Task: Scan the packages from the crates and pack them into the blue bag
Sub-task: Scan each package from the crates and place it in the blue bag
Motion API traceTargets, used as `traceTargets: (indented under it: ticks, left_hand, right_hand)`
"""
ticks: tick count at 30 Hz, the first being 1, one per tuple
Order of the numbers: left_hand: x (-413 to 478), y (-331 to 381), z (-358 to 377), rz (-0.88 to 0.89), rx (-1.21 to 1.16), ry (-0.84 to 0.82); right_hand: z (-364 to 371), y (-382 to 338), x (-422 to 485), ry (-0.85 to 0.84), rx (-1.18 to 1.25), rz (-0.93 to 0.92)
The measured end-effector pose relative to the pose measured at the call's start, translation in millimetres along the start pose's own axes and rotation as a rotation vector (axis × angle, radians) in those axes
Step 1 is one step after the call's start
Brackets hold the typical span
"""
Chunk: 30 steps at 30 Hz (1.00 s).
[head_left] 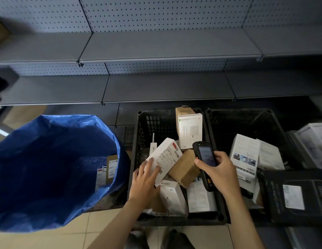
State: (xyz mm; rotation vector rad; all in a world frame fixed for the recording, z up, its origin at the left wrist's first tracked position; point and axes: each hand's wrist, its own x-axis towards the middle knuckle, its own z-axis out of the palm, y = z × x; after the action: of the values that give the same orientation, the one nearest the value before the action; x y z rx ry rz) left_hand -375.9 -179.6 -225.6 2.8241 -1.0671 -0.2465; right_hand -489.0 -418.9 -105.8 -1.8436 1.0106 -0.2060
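Observation:
My left hand (pixel 145 178) grips a white box with barcode labels (pixel 165 157), tilted over the left black crate (pixel 144 123). My right hand (pixel 219 173) holds a black handheld scanner (pixel 204 159), its screen lit, just right of that box. The crate holds a brown carton (pixel 184 168), an upright white charger box (pixel 190 130) and more white boxes. The right black crate (pixel 246 119) contains white packages (pixel 244 155). The open blue bag (pixel 48 168) stands at the left with two packages (pixel 107 169) inside against its right wall.
Grey metal shelves (pixel 156 45) with pegboard backs rise behind the crates. A large black box (pixel 293 194) lies at the right over the right crate's corner, with a white box (pixel 313 137) behind it. Beige floor tiles (pixel 75 238) show in front.

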Motion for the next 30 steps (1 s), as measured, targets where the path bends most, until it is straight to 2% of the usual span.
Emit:
traceTargets:
  ticks: [10, 14, 21, 30]
  left_hand:
    - [2.5, -25.0, 11.4, 0.155, 0.165, 0.054]
    - [8.7, -30.5, 11.2, 0.209, 0.2, 0.028]
    - [10.1, -26.9, 3.5, 0.181, 0.176, 0.061]
    - [36.9, -8.8, -0.7, 0.09, 0.173, 0.065]
  right_hand:
    - [-10.5, 13.2, -0.9, -0.018, 0.013, 0.0]
    - [-12.9, 15.6, -2.9, -0.02, 0.033, -0.01]
    - [-14.3, 20.0, -2.8, -0.037, 0.009, -0.028]
    - [-16.0, 19.6, -0.4, -0.081, 0.12, -0.015]
